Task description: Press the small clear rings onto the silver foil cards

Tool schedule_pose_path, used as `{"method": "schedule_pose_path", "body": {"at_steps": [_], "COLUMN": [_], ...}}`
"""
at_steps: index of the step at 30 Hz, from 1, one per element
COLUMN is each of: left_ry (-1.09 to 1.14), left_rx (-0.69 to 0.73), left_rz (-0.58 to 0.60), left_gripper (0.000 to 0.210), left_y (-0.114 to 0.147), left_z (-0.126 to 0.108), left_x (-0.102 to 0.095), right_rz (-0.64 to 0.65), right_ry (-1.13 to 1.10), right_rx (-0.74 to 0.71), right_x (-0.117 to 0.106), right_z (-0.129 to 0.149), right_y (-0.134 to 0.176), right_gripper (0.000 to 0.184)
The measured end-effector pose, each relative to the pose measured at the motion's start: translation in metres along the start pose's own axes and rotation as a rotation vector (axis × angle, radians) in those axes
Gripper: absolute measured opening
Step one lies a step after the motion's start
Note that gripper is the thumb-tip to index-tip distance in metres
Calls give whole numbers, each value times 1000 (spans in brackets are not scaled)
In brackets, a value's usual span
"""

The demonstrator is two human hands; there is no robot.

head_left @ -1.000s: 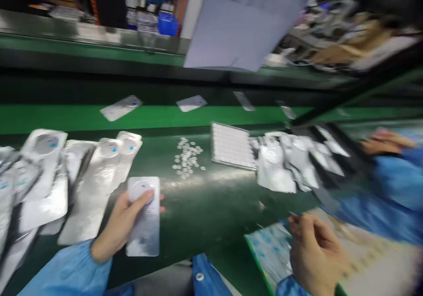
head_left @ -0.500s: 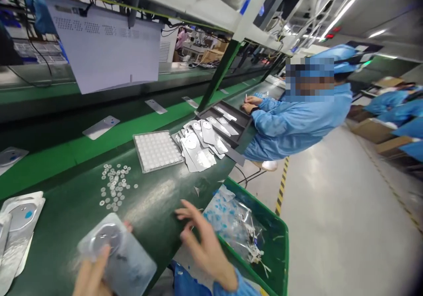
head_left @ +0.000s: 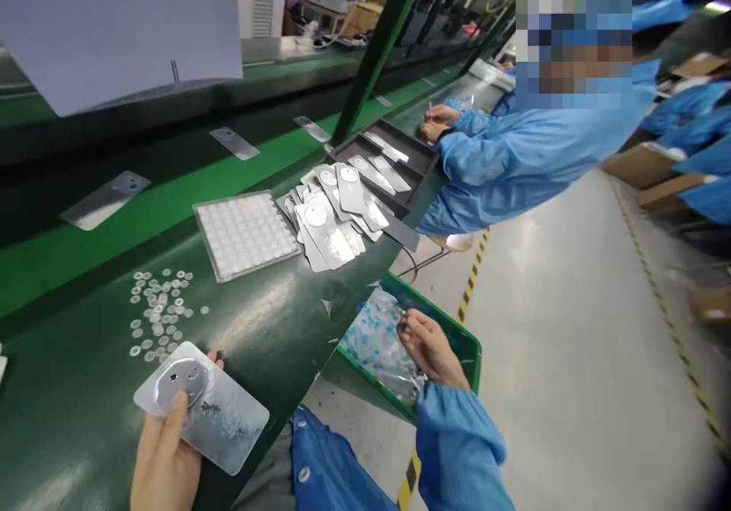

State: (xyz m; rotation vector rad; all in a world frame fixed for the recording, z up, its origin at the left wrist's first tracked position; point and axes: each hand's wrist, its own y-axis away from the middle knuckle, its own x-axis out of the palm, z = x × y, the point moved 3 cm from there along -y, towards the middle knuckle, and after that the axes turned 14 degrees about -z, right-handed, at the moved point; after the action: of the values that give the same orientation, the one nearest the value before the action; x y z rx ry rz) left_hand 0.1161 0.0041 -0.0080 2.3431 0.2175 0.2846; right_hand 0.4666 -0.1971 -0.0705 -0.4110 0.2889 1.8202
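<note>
My left hand [head_left: 165,450] grips a flat silver plate [head_left: 231,419] with rounded corners, thumb on its round glossy area [head_left: 181,381]. The plate is tilted above the bench's front edge. My right hand [head_left: 431,343] is over the green bin [head_left: 471,362], fingertips pinched together on a small dark-blue piece [head_left: 404,325], partly hidden by the fingers. Clear film with many blue dots [head_left: 371,336] lies inside the bin. Small translucent rings [head_left: 157,313] are scattered on the green bench beyond the plate.
A tray of white round pieces [head_left: 245,233] sits beside a pile of silver plates [head_left: 325,225]. Behind them is a black divided tray [head_left: 414,164]. More plates [head_left: 106,200] lie along the green strip. A co-worker in blue [head_left: 514,161] works at the far right of the bench.
My right hand has moved right from the bench edge to over the bin, its fingers closing into a pinch. The left hand still holds the plate. The view has shifted.
</note>
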Motion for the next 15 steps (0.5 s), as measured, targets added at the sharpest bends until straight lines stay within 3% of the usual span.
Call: {"method": "schedule_pose_path", "body": {"at_steps": [4,7,11,15], "left_ry": [-59,-71,-80,-96], "left_rx": [24,30,33,42], "left_rz": [-1,-13,-28,2], "left_gripper": [76,78,78,77], "left_y": [1,3,3,1], "left_z": [2,3,2,1], "left_x": [6,9,8,7], "right_rz": [-143,-239,-242,-30], "right_ry": [198,262,182,-5], "right_rx": [85,107,97,145], "right_x": [0,2,1,11], "right_z": [-55,-72,-62,-35], "right_y": [-2,3,2,3], "right_gripper": [36,31,35,54]}}
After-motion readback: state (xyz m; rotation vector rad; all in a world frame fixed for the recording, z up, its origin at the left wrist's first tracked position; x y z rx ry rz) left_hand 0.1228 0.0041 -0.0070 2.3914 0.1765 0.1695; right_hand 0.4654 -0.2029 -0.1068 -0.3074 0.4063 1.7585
